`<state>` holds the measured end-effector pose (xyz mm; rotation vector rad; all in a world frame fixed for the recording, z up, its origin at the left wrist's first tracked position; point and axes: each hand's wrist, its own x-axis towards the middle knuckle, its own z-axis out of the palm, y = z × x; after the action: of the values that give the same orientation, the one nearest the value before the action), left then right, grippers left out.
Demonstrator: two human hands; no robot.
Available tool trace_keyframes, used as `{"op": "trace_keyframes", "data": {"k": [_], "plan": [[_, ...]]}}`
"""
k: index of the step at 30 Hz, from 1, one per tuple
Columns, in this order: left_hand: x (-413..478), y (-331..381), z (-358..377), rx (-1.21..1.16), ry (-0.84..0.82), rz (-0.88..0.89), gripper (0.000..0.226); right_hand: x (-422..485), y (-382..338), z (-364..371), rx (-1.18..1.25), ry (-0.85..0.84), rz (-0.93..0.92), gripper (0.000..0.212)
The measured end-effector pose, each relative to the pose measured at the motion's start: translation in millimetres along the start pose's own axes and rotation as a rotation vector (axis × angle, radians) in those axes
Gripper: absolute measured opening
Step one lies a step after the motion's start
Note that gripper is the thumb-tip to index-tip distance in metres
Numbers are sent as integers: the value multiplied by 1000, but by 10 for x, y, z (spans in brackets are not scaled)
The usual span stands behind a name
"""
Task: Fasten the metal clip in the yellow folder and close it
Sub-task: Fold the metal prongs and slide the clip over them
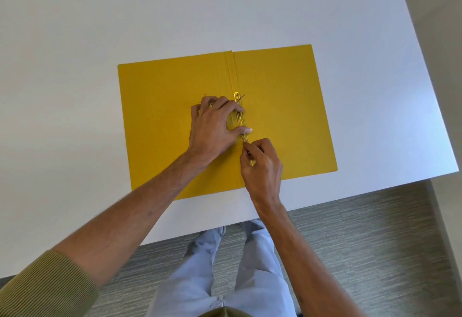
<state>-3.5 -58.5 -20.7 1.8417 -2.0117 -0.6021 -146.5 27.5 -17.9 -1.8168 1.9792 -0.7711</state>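
Now we press the metal clip [240, 116] with our left hand [215, 126], fingers spread flat on its bar, along the spine of the open yellow folder [280, 116]. Our right hand [260, 164], just below the left, is closed in a pinch on the near prong of the clip. If the left hand lifts, the bar may slide off; the thin prong can bend wrongly or prick a finger. Beyond the left hand the far prong stands free. On both sides of the hands the worktop [75, 54] is bare, while its edge runs close behind the right wrist, so we should close the cover away from this edge.
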Motion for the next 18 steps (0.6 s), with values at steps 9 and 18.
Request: {"op": "trace_keyframes", "data": {"k": [9,18], "plan": [[-90,-66,43,56,9,48,60,13,199,-89,-99,-11,-178,18],[-129,-123,73,98,35,78,44,-17,280,-72,-25,-22,-151,25]]}}
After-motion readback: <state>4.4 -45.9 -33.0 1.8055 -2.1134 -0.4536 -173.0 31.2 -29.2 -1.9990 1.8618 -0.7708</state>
